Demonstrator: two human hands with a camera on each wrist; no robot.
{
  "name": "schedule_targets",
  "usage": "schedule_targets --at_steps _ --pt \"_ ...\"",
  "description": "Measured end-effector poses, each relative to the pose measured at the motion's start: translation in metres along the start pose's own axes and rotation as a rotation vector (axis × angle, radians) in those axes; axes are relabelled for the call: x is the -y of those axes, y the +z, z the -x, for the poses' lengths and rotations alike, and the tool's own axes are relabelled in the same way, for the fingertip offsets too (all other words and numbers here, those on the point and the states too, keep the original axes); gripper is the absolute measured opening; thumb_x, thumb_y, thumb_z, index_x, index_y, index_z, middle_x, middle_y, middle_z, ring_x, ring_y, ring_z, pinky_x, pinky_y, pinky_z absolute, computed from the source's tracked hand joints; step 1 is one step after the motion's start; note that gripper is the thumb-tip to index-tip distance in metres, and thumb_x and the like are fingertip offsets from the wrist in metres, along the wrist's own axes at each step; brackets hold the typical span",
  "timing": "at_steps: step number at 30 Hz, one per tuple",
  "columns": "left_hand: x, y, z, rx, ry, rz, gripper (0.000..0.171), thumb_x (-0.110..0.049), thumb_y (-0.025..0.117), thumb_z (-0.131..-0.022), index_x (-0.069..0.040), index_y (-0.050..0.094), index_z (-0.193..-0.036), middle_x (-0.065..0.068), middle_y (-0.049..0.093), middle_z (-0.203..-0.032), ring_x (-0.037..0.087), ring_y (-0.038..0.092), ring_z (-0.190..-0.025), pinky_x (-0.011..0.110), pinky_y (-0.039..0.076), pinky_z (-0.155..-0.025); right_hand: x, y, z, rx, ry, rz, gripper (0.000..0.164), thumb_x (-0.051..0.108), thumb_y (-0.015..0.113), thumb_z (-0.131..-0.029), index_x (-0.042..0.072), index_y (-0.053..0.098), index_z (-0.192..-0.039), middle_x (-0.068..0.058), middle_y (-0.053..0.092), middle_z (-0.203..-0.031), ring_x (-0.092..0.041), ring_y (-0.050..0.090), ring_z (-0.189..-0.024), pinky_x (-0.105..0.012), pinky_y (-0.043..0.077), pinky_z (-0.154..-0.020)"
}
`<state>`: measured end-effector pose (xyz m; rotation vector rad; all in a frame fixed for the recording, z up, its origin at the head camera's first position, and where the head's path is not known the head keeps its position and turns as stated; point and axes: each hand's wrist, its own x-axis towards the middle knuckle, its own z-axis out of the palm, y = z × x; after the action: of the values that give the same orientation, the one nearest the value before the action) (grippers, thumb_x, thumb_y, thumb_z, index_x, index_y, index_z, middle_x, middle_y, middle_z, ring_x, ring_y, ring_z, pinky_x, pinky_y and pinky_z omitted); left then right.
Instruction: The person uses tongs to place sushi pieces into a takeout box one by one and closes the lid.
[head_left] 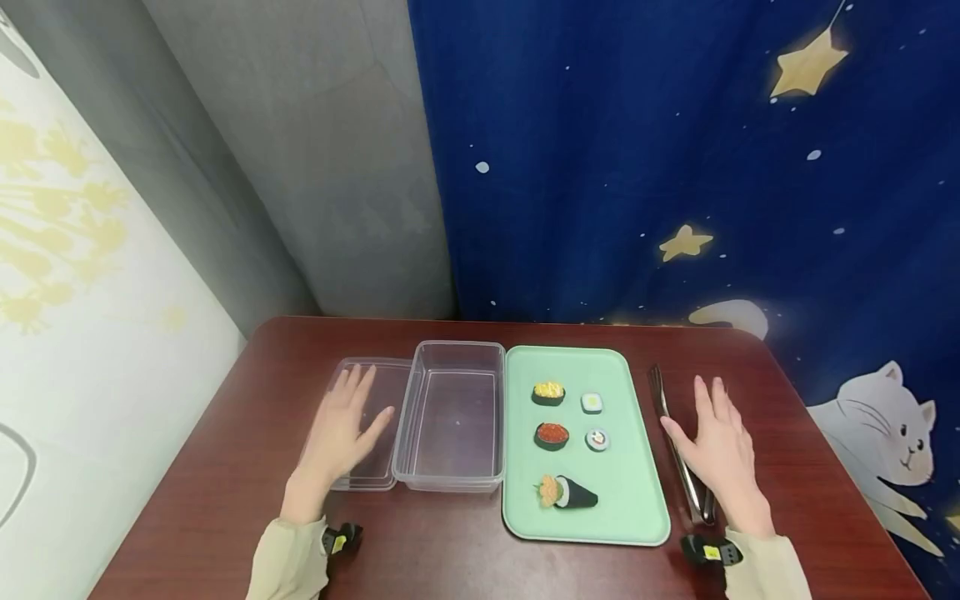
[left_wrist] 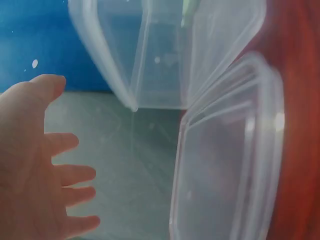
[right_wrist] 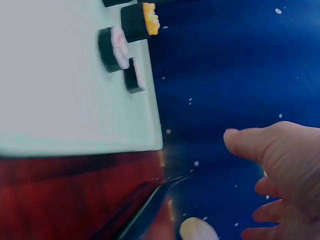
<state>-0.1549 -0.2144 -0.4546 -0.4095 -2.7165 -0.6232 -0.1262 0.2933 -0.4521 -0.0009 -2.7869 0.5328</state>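
Observation:
My left hand (head_left: 341,429) hovers above the clear lid (head_left: 392,385), with fingers spread and nothing in its grasp. Beside the lid is an uncovered clear plastic box (head_left: 448,482). A mint-green tray (head_left: 633,508) adjoins the box and bears several sushi pieces: one topped yellow (head_left: 549,392), one topped red (head_left: 552,435), a small white-topped roll (head_left: 592,403), a round roll (head_left: 597,439) and a cone-shaped hand roll (head_left: 576,493). On the right, my right hand (head_left: 722,450) is held with fingers extended, near long metal tongs (head_left: 686,475), and holds nothing.
Everything lies on a dark red-brown table (head_left: 427,550). Behind it hang a grey curtain (head_left: 337,167) and a blue star-patterned curtain (head_left: 562,167). A white patterned surface (head_left: 90,350) stands at the left. Both wrists wear black straps.

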Motion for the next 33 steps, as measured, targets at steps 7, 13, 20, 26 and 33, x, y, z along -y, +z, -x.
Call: schedule_targets --at_steps 7,13,20,26,33 --pt "-0.007 0.016 0.009 -0.006 0.011 0.212 0.056 -0.018 0.057 -0.093 0.006 0.037 -0.139 0.025 0.038 -0.142 0.042 0.032 -0.131 0.058 0.029 -0.104 -0.015 0.009 0.021 0.076 0.072 -0.037 0.077 0.031 0.065 -0.087 -0.015 0.029 -0.137 -0.042 0.032 -0.134 -0.058 0.035 -0.114 -0.069 0.038 -0.082" --pt "-0.01 0.025 0.012 -0.048 0.046 0.292 0.049 -0.008 0.06 -0.089 0.012 0.045 -0.131 0.029 0.047 -0.132 0.044 0.045 -0.12 0.056 0.039 -0.097 -0.016 0.019 0.03 0.026 0.151 -0.04 0.082 0.028 0.071 -0.082 -0.017 0.03 -0.136 -0.042 0.03 -0.132 -0.059 0.032 -0.113 -0.068 0.038 -0.081" --pt "-0.012 0.032 0.013 -0.085 0.053 0.414 0.038 0.0 0.061 -0.087 0.014 0.054 -0.121 0.028 0.058 -0.118 0.042 0.056 -0.107 0.052 0.047 -0.088 -0.019 0.024 0.031 0.053 0.217 -0.057 0.1 0.031 0.078 -0.074 -0.021 0.02 -0.137 -0.045 0.028 -0.131 -0.063 0.031 -0.109 -0.068 0.036 -0.086" --pt "-0.017 0.033 0.011 0.03 -0.19 0.767 0.036 0.003 0.057 -0.09 0.015 0.051 -0.123 0.031 0.054 -0.122 0.041 0.056 -0.108 0.024 0.05 -0.086 -0.017 0.022 0.029 0.129 0.297 -0.039 0.098 0.024 0.076 -0.074 -0.025 0.017 -0.134 -0.047 0.032 -0.121 -0.06 0.038 -0.107 -0.064 0.041 -0.083" --pt "-0.022 0.032 0.009 0.049 -0.431 0.964 0.038 0.002 0.056 -0.091 0.013 0.05 -0.126 0.028 0.052 -0.127 0.037 0.054 -0.113 0.013 0.047 -0.084 -0.022 0.016 0.027 0.188 0.334 -0.065 0.085 0.017 0.069 -0.078 -0.028 0.02 -0.131 -0.047 0.036 -0.112 -0.059 0.042 -0.1 -0.063 0.042 -0.082"
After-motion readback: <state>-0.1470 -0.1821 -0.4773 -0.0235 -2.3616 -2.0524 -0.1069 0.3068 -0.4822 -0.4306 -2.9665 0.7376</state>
